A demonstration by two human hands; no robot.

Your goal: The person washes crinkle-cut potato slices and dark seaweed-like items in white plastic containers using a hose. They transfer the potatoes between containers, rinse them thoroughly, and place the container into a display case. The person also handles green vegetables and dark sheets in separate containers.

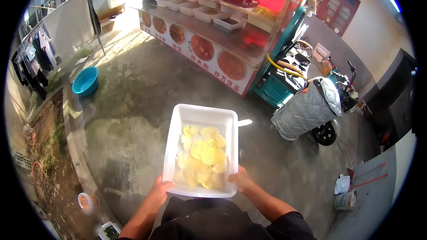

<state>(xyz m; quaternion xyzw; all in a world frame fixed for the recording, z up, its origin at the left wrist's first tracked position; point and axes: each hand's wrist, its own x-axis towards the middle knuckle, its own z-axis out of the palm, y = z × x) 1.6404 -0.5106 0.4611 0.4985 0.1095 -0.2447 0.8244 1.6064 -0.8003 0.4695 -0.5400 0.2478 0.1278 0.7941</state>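
Note:
Held out in front of my body is a white plastic tub (171,146) with a rounded rim. Inside lie several yellow lattice-cut potato slices (207,152), heaped toward the near half. My left hand (159,191) grips the tub's near left corner, its thumb over the rim. On the near right side, my right hand (240,179) clasps the wall, thumb toward the inside. The fingers under the tub are hidden. Beyond the tub's right rim a small white object (245,122) shows; I cannot tell what it is.
Ahead stands a food stall (200,53) with pictured front panels and several white food tubs (209,14) on its counter. A scooter with a grey quilted cover (298,114) is at right. A blue basin (85,82) sits at left by a low kerb (73,146). A bucket (346,200) stands lower right.

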